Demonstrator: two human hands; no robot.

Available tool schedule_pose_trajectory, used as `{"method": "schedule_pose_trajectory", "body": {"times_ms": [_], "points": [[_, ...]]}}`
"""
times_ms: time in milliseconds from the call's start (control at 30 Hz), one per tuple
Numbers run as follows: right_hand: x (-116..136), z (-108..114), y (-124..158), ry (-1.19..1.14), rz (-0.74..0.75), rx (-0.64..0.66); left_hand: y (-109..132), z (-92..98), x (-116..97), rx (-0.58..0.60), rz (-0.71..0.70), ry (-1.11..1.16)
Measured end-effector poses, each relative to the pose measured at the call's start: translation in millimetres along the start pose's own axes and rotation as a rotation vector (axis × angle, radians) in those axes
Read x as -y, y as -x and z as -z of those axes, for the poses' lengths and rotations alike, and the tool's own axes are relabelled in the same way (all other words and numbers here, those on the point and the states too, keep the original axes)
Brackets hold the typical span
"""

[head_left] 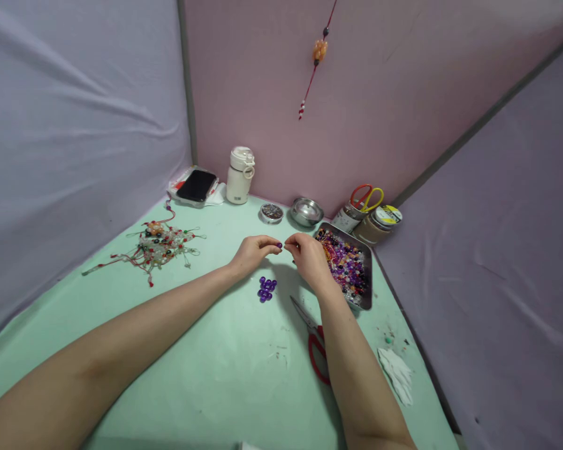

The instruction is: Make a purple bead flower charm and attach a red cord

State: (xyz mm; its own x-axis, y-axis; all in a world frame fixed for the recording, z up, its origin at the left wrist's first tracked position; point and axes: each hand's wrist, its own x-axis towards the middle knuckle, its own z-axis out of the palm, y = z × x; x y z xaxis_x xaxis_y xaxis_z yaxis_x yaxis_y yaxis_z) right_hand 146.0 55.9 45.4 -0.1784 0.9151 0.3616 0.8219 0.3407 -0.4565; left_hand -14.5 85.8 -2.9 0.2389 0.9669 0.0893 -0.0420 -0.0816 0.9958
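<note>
My left hand pinches a round purple bead between thumb and fingertips. Just to its right, my right hand has thumb and forefinger pressed together close to the bead; whatever is between them is too small to make out. Below the hands, a small cluster of purple beads lies on the green tabletop. Partly under my right forearm are red-handled scissors, their blades pointing up and left. Beside my right wrist stands a metal tray of mixed beads and some orange thread.
Strung bead pieces lie at left. Along the back are a phone, a white bottle, a round tin, a steel bowl, a can with scissors and a jar. A white cloth lies at right.
</note>
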Motion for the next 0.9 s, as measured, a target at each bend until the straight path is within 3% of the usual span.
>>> {"method": "schedule_pose_trajectory", "body": {"times_ms": [500, 733, 900], "points": [[-9, -3, -2, -0.358, -0.037, 0.077, 4, -2.4, -12, 0.169, 0.165, 0.243], [-16, -12, -4, -0.773, -0.341, -0.011, 1, 2.6, -9, 0.129, 0.242, 0.412], [-22, -13, -5, -0.914, -0.514, -0.006, 0, 6.3, -11, 0.084, 0.202, 0.339]]}}
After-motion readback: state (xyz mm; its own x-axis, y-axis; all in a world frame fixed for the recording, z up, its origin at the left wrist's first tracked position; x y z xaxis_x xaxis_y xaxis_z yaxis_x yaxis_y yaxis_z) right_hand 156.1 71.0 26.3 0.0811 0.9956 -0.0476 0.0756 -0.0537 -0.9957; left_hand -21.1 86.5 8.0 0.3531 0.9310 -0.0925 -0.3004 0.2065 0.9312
